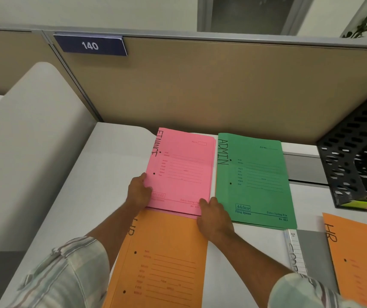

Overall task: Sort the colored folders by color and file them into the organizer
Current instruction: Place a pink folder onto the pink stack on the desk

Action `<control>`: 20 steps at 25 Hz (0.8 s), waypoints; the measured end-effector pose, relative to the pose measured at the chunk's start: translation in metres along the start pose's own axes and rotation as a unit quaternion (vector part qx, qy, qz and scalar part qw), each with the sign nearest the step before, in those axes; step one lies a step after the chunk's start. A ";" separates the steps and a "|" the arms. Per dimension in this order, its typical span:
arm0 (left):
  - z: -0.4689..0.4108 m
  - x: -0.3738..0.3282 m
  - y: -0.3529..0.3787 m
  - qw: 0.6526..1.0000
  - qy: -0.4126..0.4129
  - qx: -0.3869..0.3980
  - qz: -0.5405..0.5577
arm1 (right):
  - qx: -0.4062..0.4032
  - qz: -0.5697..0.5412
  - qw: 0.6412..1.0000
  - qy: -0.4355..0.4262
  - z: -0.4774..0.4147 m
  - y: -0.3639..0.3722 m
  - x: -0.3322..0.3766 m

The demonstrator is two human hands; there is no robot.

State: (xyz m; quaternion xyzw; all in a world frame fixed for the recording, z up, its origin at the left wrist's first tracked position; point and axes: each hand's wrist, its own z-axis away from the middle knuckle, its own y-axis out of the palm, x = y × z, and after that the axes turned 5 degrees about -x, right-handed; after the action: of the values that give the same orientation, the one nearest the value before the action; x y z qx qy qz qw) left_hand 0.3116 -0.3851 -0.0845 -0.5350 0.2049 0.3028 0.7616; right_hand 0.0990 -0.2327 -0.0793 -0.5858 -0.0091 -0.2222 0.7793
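Note:
A pink folder (182, 167) marked FINANCE lies on the white desk, on top of more pink sheets. My left hand (138, 192) grips its lower left edge and my right hand (214, 215) grips its lower right corner. Its bottom edge overlaps an orange folder (162, 261) marked HR, which lies under my forearms. A green folder (253, 181) marked ADMIN lies flat just right of the pink one. A second orange HR folder (362, 256) sits at the right edge. The black mesh organizer (356, 156) stands at the far right.
A grey file with a white spine label (307, 250) lies between the green folder and the right orange folder. A tan partition (200, 85) with a 140 sign closes the back. A pale curved divider (26, 141) rises on the left.

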 end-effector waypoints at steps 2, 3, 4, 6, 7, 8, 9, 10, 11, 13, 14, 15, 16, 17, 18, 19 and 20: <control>0.003 -0.001 0.001 0.995 0.027 0.007 -0.097 | -0.017 0.041 0.999 -0.018 0.003 -0.002 -0.003; 0.005 0.000 0.002 0.984 0.046 0.007 -0.171 | -0.027 0.057 0.998 -0.029 0.004 -0.003 -0.005; 0.009 0.002 0.005 0.969 0.070 0.006 -0.235 | -0.039 0.066 0.996 -0.039 0.006 -0.004 -0.007; 0.021 0.004 0.011 0.945 0.124 0.002 -0.303 | -0.061 0.069 0.994 -0.061 0.010 -0.005 -0.012; 0.029 0.004 0.015 0.935 0.147 0.001 -0.324 | -0.068 0.067 0.993 -0.070 0.013 -0.005 -0.015; 0.035 0.005 0.019 0.925 0.163 0.001 -0.344 | -0.071 0.065 0.993 -0.076 0.016 -0.005 -0.018; 0.043 0.004 0.024 0.916 0.176 0.002 -0.362 | -0.070 0.060 0.993 -0.078 0.020 -0.005 -0.022; 0.051 0.003 0.029 0.907 0.186 0.006 -0.377 | -0.068 0.054 0.993 -0.078 0.024 -0.005 -0.026; 0.059 0.001 0.033 0.901 0.193 0.014 -0.387 | -0.067 0.047 0.994 -0.074 0.028 -0.004 -0.030; 0.077 -0.003 0.043 0.895 0.208 0.029 -0.394 | -0.070 0.035 0.995 -0.059 0.037 -0.004 -0.039; 0.088 -0.005 0.047 0.892 0.216 0.033 -0.397 | -0.072 0.032 0.996 -0.052 0.043 -0.004 -0.044; 0.097 -0.007 0.052 0.888 0.223 0.036 -0.400 | -0.073 0.031 0.996 -0.047 0.049 -0.004 -0.048; 0.107 -0.009 0.057 0.886 0.227 0.038 -0.403 | -0.077 0.031 0.996 -0.042 0.056 -0.004 -0.053; 0.117 -0.011 0.062 0.885 0.231 0.039 -0.403 | -0.083 0.031 0.995 -0.038 0.064 -0.004 -0.059; 0.127 -0.014 0.067 0.886 0.234 0.039 -0.400 | -0.089 0.033 0.995 -0.032 0.072 -0.006 -0.066; 0.138 -0.017 0.073 0.886 0.238 0.038 -0.396 | -0.096 0.034 0.994 -0.025 0.082 -0.009 -0.073; 0.148 -0.019 0.078 0.886 0.242 0.037 -0.393 | -0.101 0.032 0.994 -0.016 0.091 -0.011 -0.080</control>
State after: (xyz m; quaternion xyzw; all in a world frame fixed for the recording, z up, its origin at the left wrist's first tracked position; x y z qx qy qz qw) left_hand 0.2428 -0.2314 -0.0750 -0.5996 0.1675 -0.1680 0.7643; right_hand 0.0451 -0.1249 -0.0630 -0.6650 0.0197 -0.1871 0.7228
